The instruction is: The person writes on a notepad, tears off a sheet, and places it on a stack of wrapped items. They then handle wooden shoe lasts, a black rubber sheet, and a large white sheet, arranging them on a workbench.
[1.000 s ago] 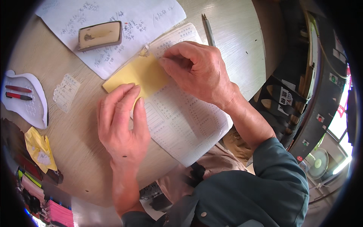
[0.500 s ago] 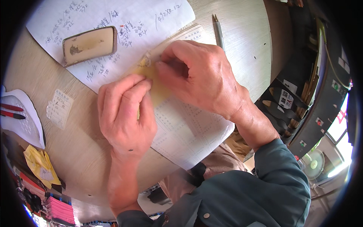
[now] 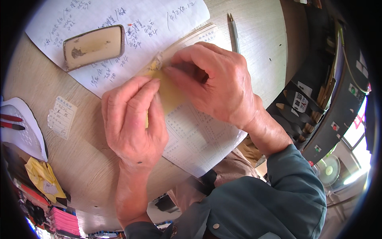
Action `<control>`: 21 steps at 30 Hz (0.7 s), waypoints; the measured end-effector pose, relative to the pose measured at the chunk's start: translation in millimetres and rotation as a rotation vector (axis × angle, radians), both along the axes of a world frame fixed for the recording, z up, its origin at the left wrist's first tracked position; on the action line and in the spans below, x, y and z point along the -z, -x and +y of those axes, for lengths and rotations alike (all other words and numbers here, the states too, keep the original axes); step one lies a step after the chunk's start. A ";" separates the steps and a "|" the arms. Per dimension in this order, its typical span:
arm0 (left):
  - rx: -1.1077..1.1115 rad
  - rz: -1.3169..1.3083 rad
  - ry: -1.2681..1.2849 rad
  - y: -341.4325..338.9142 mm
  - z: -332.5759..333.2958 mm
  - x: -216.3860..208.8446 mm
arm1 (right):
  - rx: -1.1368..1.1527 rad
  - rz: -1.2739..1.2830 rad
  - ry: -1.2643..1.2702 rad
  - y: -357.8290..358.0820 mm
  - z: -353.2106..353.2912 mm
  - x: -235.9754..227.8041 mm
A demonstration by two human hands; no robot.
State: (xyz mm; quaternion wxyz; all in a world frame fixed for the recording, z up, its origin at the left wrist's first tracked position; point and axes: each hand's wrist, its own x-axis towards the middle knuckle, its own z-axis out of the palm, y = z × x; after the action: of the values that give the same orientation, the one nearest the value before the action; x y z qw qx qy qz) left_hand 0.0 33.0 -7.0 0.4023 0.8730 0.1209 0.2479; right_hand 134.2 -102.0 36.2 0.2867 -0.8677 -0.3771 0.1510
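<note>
My left hand (image 3: 133,123) lies flat, fingers together, on a small yellow paper slip (image 3: 169,93) that rests on a printed white sheet (image 3: 199,139). My right hand (image 3: 215,81) comes in from the right and pinches the upper edge of the same slip with curled fingertips near its top left corner. Both hands cover most of the yellow slip; only a strip shows between them. The printed sheet lies on a round wooden table (image 3: 75,159).
A large handwritten white sheet (image 3: 159,24) lies at the top with a worn tan rectangular block (image 3: 93,46) on it. A pen (image 3: 234,32) sits top right. A small printed ticket (image 3: 61,116) lies left. Red pens (image 3: 11,121) rest on white paper at the far left.
Both hands closed in over the yellow slip, covering it far more than before. The left hand slid up beside the right hand, and the view moved closer to the table.
</note>
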 end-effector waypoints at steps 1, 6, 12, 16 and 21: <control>0.003 -0.006 -0.002 0.0 0.3 -0.1 | 0.008 0.016 0.009 -0.6 0.4 -0.6; 0.006 0.002 0.000 1.0 -0.1 0.5 | 0.003 0.006 0.005 -3.4 2.3 0.0; 0.006 -0.005 0.006 1.0 -0.1 1.4 | -0.032 -0.044 0.028 -3.1 3.2 1.1; 0.007 -0.005 0.002 0.8 0.7 1.1 | -0.035 -0.053 0.016 -0.9 2.9 1.5; 0.013 -0.027 0.003 0.3 1.2 2.6 | 0.004 -0.044 -0.027 1.4 2.8 2.7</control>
State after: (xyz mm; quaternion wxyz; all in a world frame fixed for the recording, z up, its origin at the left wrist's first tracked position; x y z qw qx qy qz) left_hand -0.3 34.2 -9.5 0.4067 0.8698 0.1102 0.2569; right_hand 132.9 -99.2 33.5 0.2903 -0.8675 -0.3836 0.1264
